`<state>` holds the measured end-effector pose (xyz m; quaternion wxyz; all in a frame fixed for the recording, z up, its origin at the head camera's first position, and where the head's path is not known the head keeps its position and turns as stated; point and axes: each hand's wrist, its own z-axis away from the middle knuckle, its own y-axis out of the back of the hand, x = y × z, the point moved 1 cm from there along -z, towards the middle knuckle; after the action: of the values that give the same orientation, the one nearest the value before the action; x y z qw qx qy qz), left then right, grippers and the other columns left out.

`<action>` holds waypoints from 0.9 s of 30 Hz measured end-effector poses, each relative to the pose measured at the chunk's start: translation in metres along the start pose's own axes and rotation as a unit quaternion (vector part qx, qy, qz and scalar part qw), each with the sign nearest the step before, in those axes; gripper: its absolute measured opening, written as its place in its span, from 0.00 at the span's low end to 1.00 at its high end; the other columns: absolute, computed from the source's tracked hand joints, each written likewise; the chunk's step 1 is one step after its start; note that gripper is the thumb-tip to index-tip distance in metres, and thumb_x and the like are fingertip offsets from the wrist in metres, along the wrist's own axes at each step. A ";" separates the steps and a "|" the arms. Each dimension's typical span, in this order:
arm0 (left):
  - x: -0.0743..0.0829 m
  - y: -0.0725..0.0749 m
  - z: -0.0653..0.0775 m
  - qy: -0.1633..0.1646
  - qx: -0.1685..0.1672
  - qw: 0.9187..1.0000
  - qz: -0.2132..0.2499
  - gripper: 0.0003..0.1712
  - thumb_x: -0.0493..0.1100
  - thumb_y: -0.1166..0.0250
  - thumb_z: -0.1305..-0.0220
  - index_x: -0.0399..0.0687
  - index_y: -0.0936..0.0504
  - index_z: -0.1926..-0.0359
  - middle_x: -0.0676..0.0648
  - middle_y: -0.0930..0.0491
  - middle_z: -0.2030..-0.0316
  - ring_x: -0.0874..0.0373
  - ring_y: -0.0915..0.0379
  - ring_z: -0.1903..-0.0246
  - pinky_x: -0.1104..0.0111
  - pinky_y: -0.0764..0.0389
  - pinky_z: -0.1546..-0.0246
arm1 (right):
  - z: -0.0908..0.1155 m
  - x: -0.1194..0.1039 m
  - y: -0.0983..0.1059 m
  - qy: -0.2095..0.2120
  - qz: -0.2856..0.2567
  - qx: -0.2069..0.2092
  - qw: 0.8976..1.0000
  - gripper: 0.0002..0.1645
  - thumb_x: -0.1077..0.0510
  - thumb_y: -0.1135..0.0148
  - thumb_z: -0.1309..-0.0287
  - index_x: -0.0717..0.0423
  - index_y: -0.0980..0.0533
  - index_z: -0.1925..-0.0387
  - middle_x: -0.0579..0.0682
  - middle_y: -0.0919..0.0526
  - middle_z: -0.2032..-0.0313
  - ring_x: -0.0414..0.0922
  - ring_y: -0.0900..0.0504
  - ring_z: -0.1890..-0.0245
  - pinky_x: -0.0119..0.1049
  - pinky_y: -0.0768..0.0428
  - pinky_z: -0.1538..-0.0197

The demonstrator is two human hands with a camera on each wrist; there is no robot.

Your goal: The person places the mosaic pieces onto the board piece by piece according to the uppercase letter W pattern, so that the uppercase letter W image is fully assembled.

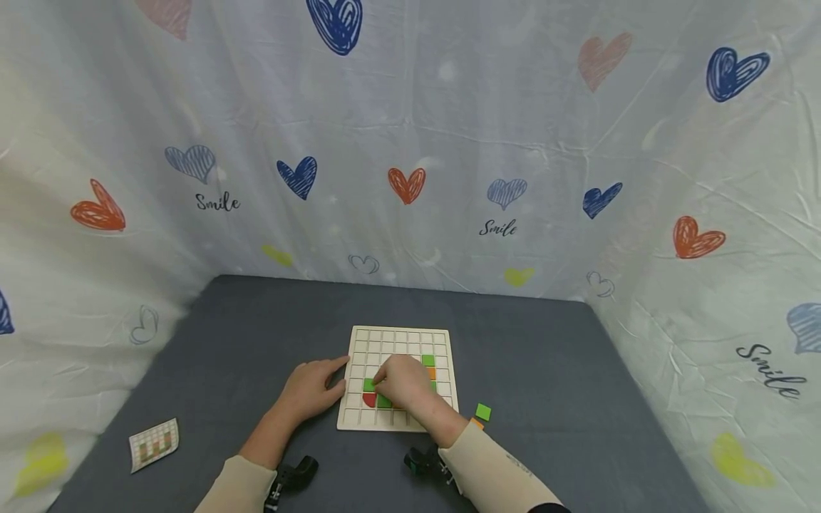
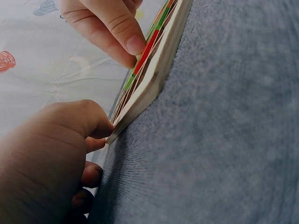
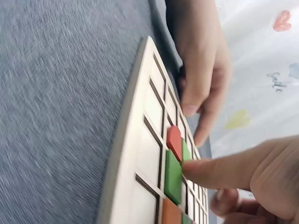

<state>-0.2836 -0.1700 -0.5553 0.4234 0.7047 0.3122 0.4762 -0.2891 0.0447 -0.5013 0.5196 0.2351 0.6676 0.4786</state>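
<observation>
A pale wooden grid board [image 1: 385, 342] lies on the dark cloth. My left hand [image 1: 311, 390] rests at its left side, fingertips touching the edge and fingers loosely extended. Over the board's lower middle, my right hand [image 1: 407, 385] has its thumb and finger lowered to the tiles; whether a tile is between them is hidden. Beside its fingertips sit a rounded red tile [image 3: 174, 140] and a green tile [image 3: 173, 177], with an orange tile [image 3: 170, 212] farther along. Toward the board's right side, another green tile [image 1: 427, 360] sits above an orange one [image 1: 431, 373].
A loose green tile [image 1: 483, 412] and a partly covered orange tile [image 1: 477, 423] lie right of the board. At the left lies a curled card [image 1: 154, 443] printed with a coloured grid. A curtain [image 1: 410, 235] with hearts hangs around the table.
</observation>
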 end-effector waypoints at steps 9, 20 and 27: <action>0.000 0.001 0.001 0.005 -0.005 1.000 0.005 0.30 0.49 0.37 0.31 0.47 0.22 0.30 0.57 0.35 0.80 0.62 0.39 0.79 0.51 0.28 0.56 | 0.009 0.007 0.006 0.033 -0.010 -0.021 0.999 0.10 0.57 0.32 0.37 0.48 0.09 0.58 0.41 0.14 0.74 0.34 0.33 0.83 0.30 0.37 0.79; 0.000 0.000 0.001 0.014 -0.008 1.000 -0.001 0.30 0.49 0.37 0.31 0.48 0.23 0.30 0.57 0.35 0.80 0.62 0.38 0.77 0.51 0.28 0.53 | 0.052 0.029 0.033 0.042 -0.019 0.022 0.999 0.14 0.54 0.28 0.40 0.50 0.10 0.53 0.39 0.32 0.82 0.36 0.41 0.84 0.32 0.44 0.79; 0.001 -0.001 0.000 0.011 -0.003 1.000 -0.001 0.30 0.49 0.37 0.31 0.48 0.23 0.30 0.57 0.32 0.78 0.61 0.34 0.74 0.49 0.27 0.51 | 0.084 0.054 0.050 0.036 0.011 0.027 0.999 0.12 0.54 0.25 0.44 0.50 0.10 0.58 0.39 0.32 0.80 0.35 0.39 0.81 0.32 0.42 0.78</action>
<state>-0.2830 -0.1693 -0.5556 0.4224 0.6978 0.3158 0.4846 -0.2400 0.1429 -0.4823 0.4830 0.2390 0.6961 0.4743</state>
